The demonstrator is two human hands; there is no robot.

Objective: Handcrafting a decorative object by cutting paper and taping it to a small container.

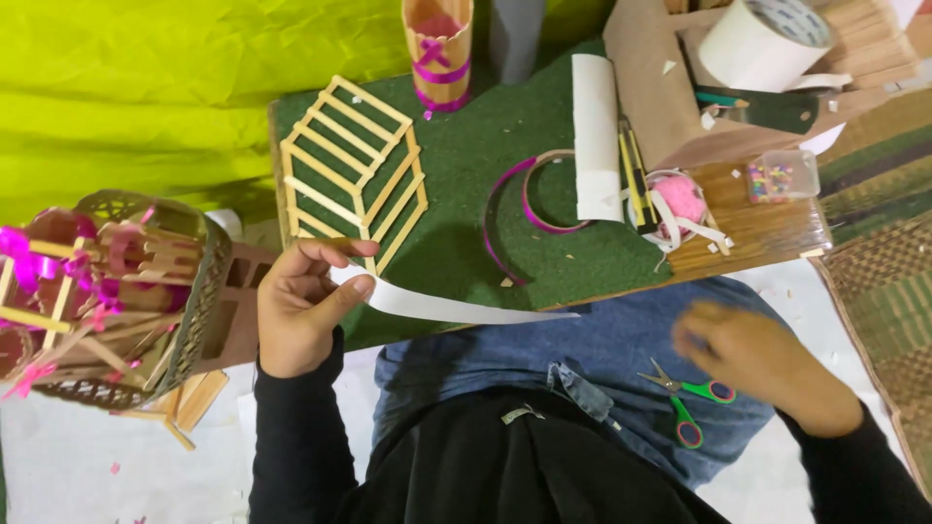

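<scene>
My left hand (303, 309) pinches one end of a long white paper strip (456, 308), which runs rightward over the front edge of a green felt-covered board (466, 146). Just above that hand, a frame of wooden craft sticks (354, 165) lies on the board. My right hand (762, 364) is blurred, hovers over my blue-jeaned lap and holds nothing that I can make out. Small scissors with green and red handles (691, 400) lie on my lap right beside it.
A basket of pink-ribboned stick crafts (107, 291) stands at the left. On the board lie a pink ribbon loop (524, 209), a white paper roll (595, 136), a yellow cutter (636, 175), a stick cup (439, 49). A tape roll (762, 44) and bead box (782, 175) sit at the right.
</scene>
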